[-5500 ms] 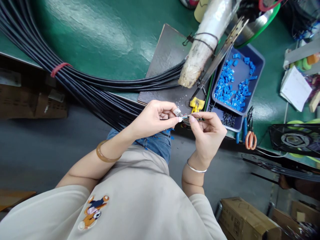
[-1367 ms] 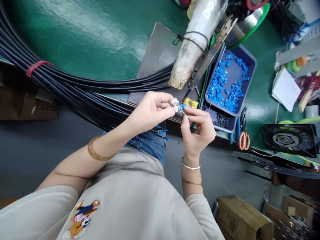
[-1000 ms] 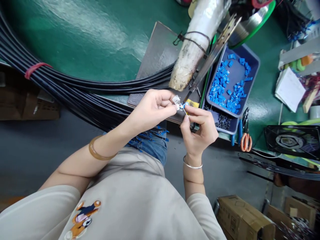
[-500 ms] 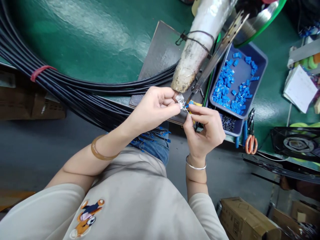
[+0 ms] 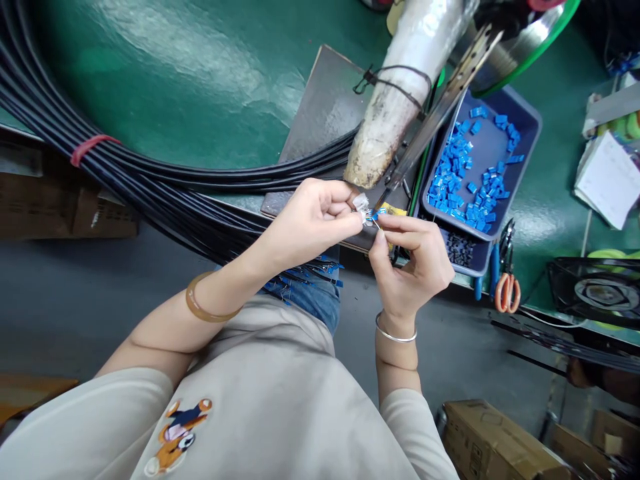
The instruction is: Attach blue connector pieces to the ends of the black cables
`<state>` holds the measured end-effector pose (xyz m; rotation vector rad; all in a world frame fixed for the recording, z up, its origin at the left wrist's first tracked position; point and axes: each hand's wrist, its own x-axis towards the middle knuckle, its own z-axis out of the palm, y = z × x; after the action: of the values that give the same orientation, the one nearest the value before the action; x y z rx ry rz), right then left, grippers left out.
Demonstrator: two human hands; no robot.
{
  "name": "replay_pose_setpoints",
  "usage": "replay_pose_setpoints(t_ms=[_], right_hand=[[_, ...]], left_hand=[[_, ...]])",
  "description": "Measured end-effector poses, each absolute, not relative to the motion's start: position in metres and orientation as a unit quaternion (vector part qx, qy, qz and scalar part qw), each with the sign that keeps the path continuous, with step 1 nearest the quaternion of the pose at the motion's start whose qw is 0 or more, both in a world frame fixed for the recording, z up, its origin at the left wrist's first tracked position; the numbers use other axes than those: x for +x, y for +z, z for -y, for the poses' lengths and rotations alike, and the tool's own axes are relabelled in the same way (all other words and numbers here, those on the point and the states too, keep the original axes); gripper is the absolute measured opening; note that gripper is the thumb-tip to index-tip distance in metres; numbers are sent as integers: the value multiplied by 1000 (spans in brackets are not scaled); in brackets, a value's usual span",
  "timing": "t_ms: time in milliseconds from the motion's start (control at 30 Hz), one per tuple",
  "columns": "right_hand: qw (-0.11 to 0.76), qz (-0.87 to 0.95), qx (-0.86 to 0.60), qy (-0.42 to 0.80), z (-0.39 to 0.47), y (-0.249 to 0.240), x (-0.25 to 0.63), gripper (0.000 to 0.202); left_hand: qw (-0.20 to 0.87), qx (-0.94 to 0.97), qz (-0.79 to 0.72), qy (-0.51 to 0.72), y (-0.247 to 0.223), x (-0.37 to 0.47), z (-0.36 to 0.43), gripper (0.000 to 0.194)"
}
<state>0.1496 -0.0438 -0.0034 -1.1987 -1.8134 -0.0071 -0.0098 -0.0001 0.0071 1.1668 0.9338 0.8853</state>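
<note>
details of blue piece (image 5: 379, 213) too small, fan (image 5: 603, 293) cropped right

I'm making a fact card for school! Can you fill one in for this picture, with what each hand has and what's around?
Left hand: pinching fine wires
Right hand: pinching a thin pale strand
Between the hands: a small blue connector
Tray: blue-grey, holding loose blue pieces
Cables: black cables, bundled with a red tie
Table: green
Tool: orange-handled tool at the table's right-hand part
Too small to tell: how the wires and connector join
</note>
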Motion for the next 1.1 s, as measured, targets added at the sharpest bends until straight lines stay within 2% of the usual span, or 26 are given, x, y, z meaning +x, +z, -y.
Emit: replay_pose_setpoints(t_ms=[467,700,1100], right_hand=[[468,735,-491,4,45,-1,147,17],[487,721,-492,-1,44,1,145,19],[466,732,-497,-7,46,4,145,19]], left_hand=[[661,516,-388,382,2,-10,0,9],[634,536,-375,412,5,-8,1,12],[627,539,-392,404,5,-9,1,14]])
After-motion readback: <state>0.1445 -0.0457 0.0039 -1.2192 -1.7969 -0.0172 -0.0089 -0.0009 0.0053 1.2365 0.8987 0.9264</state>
